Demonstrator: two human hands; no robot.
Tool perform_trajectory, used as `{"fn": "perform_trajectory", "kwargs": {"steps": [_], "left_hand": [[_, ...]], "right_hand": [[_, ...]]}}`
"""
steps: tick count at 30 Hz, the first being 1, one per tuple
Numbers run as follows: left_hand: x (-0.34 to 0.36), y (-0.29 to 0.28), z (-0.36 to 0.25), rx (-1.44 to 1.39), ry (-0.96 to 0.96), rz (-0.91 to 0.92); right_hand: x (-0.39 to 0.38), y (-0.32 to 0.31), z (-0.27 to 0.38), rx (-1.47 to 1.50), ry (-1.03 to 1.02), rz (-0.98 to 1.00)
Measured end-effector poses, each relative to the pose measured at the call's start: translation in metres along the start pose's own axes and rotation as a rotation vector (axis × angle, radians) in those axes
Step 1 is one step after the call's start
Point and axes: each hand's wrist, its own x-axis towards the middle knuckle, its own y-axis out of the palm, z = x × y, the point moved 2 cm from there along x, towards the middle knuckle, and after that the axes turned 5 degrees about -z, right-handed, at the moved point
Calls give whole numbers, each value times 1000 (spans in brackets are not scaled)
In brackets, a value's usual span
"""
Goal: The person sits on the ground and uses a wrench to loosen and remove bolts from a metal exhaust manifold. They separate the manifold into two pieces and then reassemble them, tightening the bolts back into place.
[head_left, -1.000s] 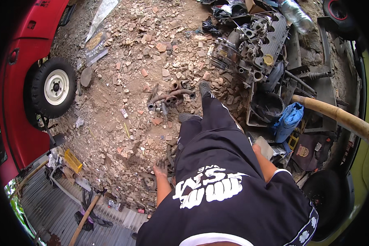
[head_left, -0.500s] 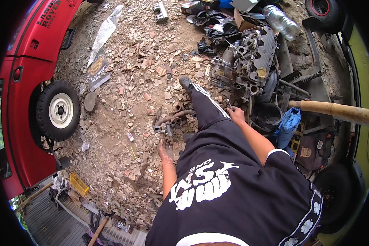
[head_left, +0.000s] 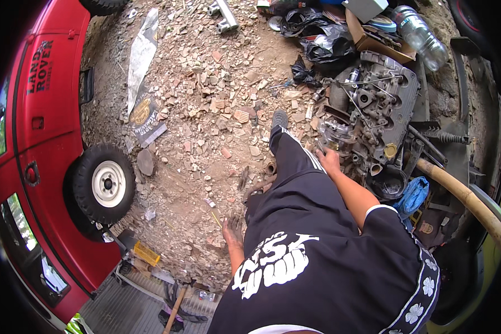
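Observation:
My left hand (head_left: 233, 229) hangs low over the rubble, its fingers spread and nothing in it. Dark smudges mark its palm side. Just beyond it lies a rusty, curved pipe piece (head_left: 259, 187), like an exhaust manifold, mostly hidden behind my leg. My right hand (head_left: 330, 161) is beside my right thigh, fingers curled round something small and thin that I cannot make out. Close to that hand stands a dismantled engine (head_left: 387, 108), grey and greasy, with a yellowish cap on its cover. I cannot tell whether the hand touches it.
A red vehicle (head_left: 44, 145) with a white-rimmed wheel (head_left: 107, 183) fills the left side. Stony rubble covers the ground. Black plastic bags (head_left: 325, 42), a cardboard box (head_left: 367, 39) and a large clear bottle (head_left: 420, 36) lie far right. A bamboo pole (head_left: 462, 192) juts in beside a blue bag (head_left: 414, 195).
My view has shifted, so the red vehicle and engine sit further into the picture. My leg now hides more of the rusty pipe piece. My right hand appears closer to the engine.

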Motion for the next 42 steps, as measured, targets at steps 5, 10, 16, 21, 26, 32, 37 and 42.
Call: {"fn": "perform_trajectory", "kwargs": {"steps": [5, 10, 16, 21, 26, 32, 37, 42], "left_hand": [[51, 10, -64, 227, -59, 35], [76, 120, -172, 620, -101, 132], [128, 297, -295, 1251, -138, 341], [186, 474, -417, 1828, -211, 414], [243, 787, -612, 1847, 979, 554], [57, 933, -488, 1106, 452, 1156], [47, 845, -402, 1417, 449, 1298], [76, 719, -349, 1559, 168, 1309]], "right_hand": [[40, -28, 51, 179, 379, -80], [58, 11, 27, 141, 408, -247], [46, 17, 69, 174, 778, -289], [-19, 67, 121, 620, 994, -716], [-84, 215, 278, 919, 1562, -980], [-177, 360, 413, 570, 1548, -148], [-151, 372, 452, 977, 1780, -416], [-112, 311, 409, 1223, 1756, -1128]]}}
